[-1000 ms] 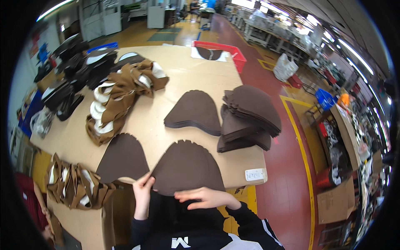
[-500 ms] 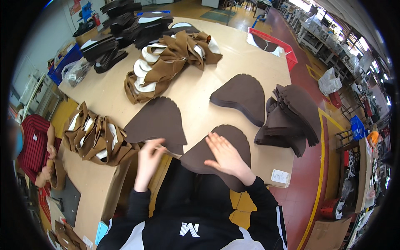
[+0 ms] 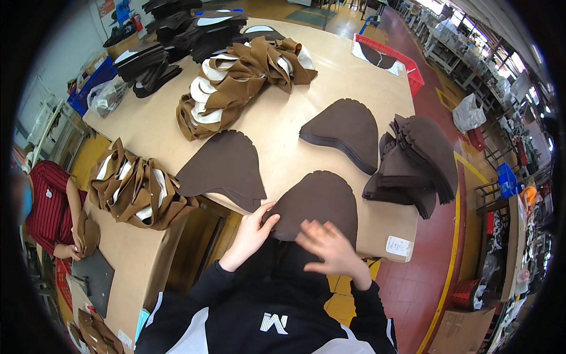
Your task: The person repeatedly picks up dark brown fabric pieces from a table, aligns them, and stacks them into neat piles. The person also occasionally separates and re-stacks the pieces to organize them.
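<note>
At the counter's [image 3: 271, 127] six o'clock edge, the left hand [image 3: 250, 233] pinches the dark brown dome-shaped felt stack [image 3: 321, 203] while the right hand [image 3: 327, 248], fingers spread wide, presses it; it looks light, floppy, best lifted by its lower edge.

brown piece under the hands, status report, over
Left hand gripping the near edge of the brown piece, right hand open, lying flat on it. Piece overhangs the table edge. Nothing in the way.
</note>
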### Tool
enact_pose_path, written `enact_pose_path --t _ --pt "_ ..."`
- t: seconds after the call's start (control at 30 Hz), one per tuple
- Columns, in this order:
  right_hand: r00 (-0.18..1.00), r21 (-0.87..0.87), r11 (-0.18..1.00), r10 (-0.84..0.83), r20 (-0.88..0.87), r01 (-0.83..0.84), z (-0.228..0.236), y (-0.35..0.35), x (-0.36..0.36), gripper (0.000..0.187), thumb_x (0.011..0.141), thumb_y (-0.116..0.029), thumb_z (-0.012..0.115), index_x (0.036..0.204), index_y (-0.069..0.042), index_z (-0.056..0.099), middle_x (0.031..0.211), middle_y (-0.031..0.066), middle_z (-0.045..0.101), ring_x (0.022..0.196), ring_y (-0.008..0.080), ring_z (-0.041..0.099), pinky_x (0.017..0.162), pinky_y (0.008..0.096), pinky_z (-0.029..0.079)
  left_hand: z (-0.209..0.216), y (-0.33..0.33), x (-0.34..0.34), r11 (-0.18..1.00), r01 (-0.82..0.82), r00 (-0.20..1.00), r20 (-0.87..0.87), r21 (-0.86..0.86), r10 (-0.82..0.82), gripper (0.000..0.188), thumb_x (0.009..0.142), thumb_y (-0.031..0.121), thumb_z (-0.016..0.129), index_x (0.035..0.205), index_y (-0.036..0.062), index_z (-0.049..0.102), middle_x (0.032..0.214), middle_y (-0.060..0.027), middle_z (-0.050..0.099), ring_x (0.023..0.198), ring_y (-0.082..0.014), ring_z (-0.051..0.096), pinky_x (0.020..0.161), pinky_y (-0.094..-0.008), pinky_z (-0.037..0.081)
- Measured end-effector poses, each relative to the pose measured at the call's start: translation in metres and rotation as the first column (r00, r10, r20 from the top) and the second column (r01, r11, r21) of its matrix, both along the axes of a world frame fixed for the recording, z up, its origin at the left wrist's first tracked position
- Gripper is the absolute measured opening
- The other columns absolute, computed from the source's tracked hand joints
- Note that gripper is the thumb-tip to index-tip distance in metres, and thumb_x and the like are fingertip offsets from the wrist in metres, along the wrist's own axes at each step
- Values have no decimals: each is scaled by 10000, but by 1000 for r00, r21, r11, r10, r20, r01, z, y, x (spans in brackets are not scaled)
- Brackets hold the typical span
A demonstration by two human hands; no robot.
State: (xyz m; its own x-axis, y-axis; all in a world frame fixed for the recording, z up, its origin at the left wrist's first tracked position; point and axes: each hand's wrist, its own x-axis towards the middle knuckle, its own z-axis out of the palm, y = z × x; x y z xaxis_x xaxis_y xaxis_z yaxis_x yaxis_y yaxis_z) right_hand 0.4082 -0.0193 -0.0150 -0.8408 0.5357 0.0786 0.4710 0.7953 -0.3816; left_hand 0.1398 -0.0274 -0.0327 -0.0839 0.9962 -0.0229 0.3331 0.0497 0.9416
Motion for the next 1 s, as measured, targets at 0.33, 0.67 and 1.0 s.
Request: enact_pose_path --t 0.33,0.67,1.0 --pt "878 -110 973 -231 -419 203 43 59 -4 475 939 -201 707 1376 -43 610 1439 169 584 1350 325 538 1172 476 365 5 25 -116 873 -445 895 66 200 441 254 988 82 641 1210 -9 723 1172 -123 748 1077 -171 674 981 -307 500" --pt "989 115 982 151 8 -150 -25 41 -52 873 956 -636 544 1519 15 399 1616 189 359 1510 312 333 1244 479 236 -23 -11 -79 970 -129 960 -221 208 175 370 964 138 662 1313 16 645 1359 -174 627 1311 -318 567 1115 -403 430" --pt "844 289 808 -536 -2 513 -3 33 0 756 925 -439 667 1530 -54 429 1615 182 370 1483 392 353 1198 507 302 -9 -6 -13 966 -20 973 -218 256 78 211 888 102 744 1063 -15 727 1079 -113 724 945 -243 688 846 -331 535"
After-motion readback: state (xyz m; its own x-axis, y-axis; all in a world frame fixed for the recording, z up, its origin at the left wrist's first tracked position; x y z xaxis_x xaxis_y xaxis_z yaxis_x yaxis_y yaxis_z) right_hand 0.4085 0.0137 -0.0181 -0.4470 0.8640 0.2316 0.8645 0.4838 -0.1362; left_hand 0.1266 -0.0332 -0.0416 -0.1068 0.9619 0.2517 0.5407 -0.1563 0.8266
